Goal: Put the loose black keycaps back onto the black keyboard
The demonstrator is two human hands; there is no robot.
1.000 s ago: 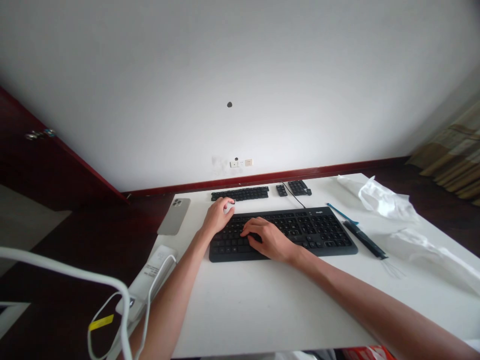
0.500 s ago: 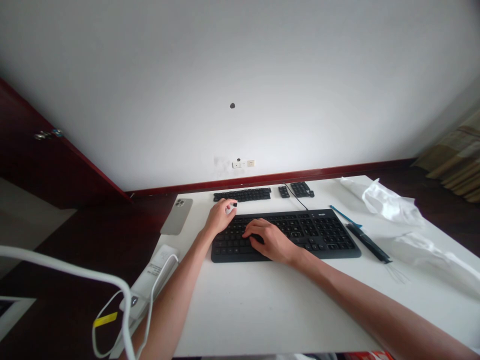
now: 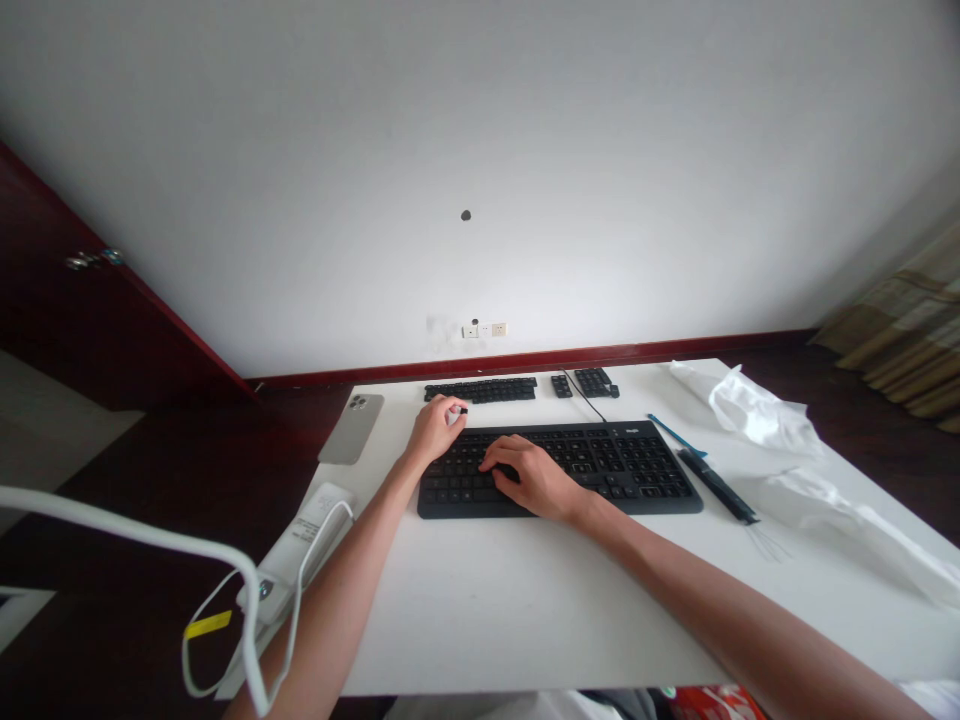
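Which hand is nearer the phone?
Left. The left hand is just right of the phone; the right hand rests farther right on the keyboard.

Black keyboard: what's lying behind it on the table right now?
Behind the black keyboard lie rows of loose keycaps and two smaller clusters, with its cable running between. The left hand pinches one small keycap; anything beneath that hand is covered.

On the white worktop [image 3: 525,600] the black keyboard [image 3: 600,465] lies centre; loose black keycap rows [image 3: 481,390] lie beyond it, a grey phone [image 3: 351,428] far left, crumpled white plastic wrap [image 3: 757,415] right.
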